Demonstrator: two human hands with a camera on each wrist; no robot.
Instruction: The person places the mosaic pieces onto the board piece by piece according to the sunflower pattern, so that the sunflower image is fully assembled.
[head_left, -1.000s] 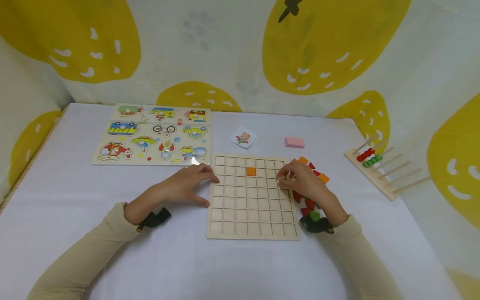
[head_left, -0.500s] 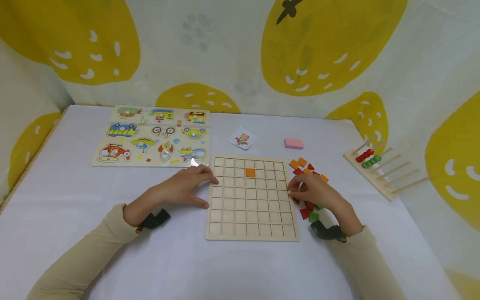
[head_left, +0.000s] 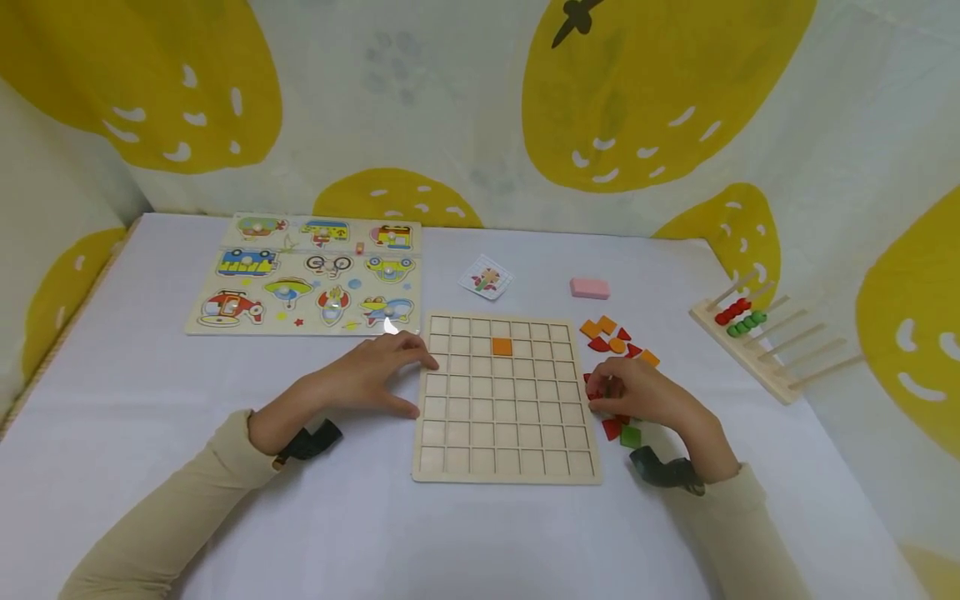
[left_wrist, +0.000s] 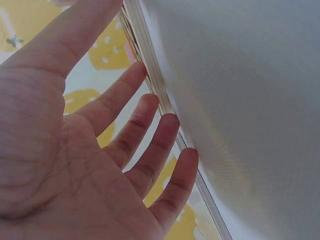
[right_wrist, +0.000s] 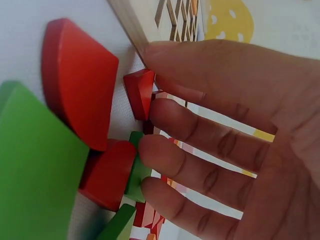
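Observation:
A wooden grid board point(head_left: 506, 433) lies flat, with one orange square tile point(head_left: 502, 346) set in a cell near its top. At its left edge my left hand point(head_left: 367, 375) has thumb and fingers spread, the tips right at the rim. In the left wrist view that hand's fingers point(left_wrist: 170, 135) are relaxed. Over the loose pieces beside the board's right edge, my right hand point(head_left: 645, 387) reaches down with thumb and index finger close together. The right wrist view has a small red triangular piece point(right_wrist: 140, 92) by its thumb, a red rounded piece point(right_wrist: 82, 85) and a green piece point(right_wrist: 37, 165) nearby.
A vehicle peg puzzle point(head_left: 303, 287) lies at the back left. Behind the board are a pattern card point(head_left: 487, 277) and a pink block point(head_left: 589, 288). A peg rack point(head_left: 750, 354) with red and green beads stands at the right, and a fruit-print curtain point(head_left: 450, 100) hangs behind.
My right hand has moved right and nearer, from over the board's right edge to the loose pieces, uncovering several orange and red ones. My left hand has stayed at the left edge.

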